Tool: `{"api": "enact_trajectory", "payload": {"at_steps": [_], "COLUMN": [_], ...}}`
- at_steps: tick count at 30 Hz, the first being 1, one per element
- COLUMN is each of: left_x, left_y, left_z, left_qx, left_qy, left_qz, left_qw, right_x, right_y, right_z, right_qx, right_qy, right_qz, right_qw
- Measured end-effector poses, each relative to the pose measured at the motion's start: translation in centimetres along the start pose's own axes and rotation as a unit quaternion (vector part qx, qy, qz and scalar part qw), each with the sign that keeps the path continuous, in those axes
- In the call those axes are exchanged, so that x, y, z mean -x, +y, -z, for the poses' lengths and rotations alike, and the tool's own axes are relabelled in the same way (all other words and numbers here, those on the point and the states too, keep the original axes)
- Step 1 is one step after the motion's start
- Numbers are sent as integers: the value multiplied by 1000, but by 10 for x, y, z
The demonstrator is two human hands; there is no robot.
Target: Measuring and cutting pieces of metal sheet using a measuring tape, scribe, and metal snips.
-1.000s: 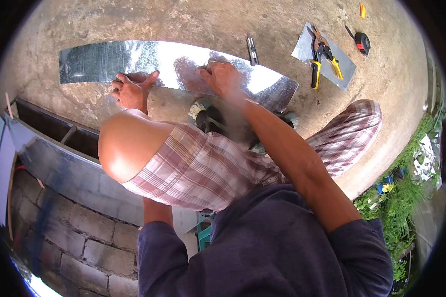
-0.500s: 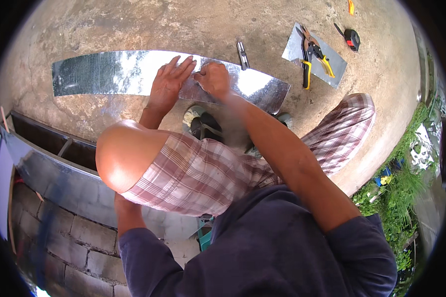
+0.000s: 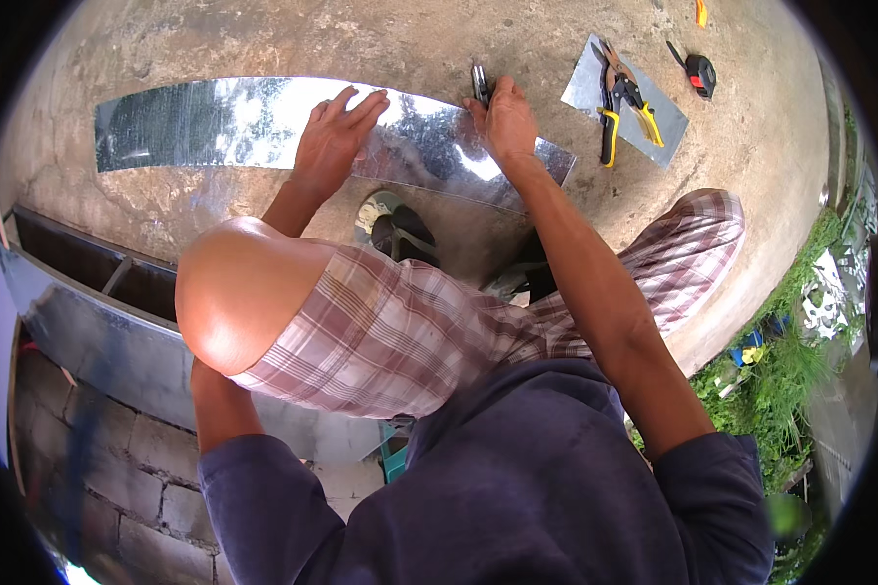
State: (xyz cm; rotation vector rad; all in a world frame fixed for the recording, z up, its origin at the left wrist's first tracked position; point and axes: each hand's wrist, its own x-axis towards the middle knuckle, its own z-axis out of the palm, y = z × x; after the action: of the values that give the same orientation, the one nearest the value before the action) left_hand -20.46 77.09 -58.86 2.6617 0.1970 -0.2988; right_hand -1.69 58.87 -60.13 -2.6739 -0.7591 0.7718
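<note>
A long shiny sheet-metal strip point(image 3: 215, 122) lies on the concrete floor in front of me. My left hand point(image 3: 334, 136) lies flat on the strip near its middle, fingers spread. My right hand point(image 3: 502, 119) is at the strip's far edge, its fingers touching a small dark tool point(image 3: 480, 83) that lies on the floor just beyond the sheet. Whether the fingers grip the tool is unclear. My bare left knee point(image 3: 239, 307) and checked shorts fill the centre of the view.
Yellow-handled snips point(image 3: 619, 102) rest on a small metal offcut point(image 3: 580, 88) at the upper right, with a tape measure point(image 3: 700, 70) beyond. A metal gutter channel point(image 3: 88, 312) and block wall are at left. A sandalled foot point(image 3: 395, 226) stands below the strip. Grass borders the right.
My left hand slid right along the strip toward its middle and flattened. My right hand moved from the strip's surface up to the dark tool at its far edge.
</note>
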Motion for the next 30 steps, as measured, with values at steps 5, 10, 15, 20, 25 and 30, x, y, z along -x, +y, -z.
{"api": "enact_trajectory", "payload": {"at_steps": [5, 10, 15, 20, 25, 30], "left_x": [1, -1, 0, 1, 2, 2], "left_y": [-1, -3, -5, -7, -5, -6], "left_z": [-2, -3, -6, -7, -4, -3], "left_qx": [-23, -19, -22, -13, -1, -6], "left_qy": [3, 17, 18, 10, 9, 13], "left_qz": [-9, -9, -11, -13, -4, -7], "left_qw": [1000, 1000, 1000, 1000, 1000, 1000], "right_x": [5, 43, 46, 48, 52, 52], "right_y": [-13, -55, -79, -92, -100, -104], "right_z": [-3, -29, -41, -32, -34, -37], "right_qx": [-10, -105, -87, -87, -73, -64], "right_qy": [2, -126, -119, -106, -60, -60], "right_qz": [41, 69, 31, 3, 16, 33], "right_qw": [999, 984, 989, 991, 995, 996]}}
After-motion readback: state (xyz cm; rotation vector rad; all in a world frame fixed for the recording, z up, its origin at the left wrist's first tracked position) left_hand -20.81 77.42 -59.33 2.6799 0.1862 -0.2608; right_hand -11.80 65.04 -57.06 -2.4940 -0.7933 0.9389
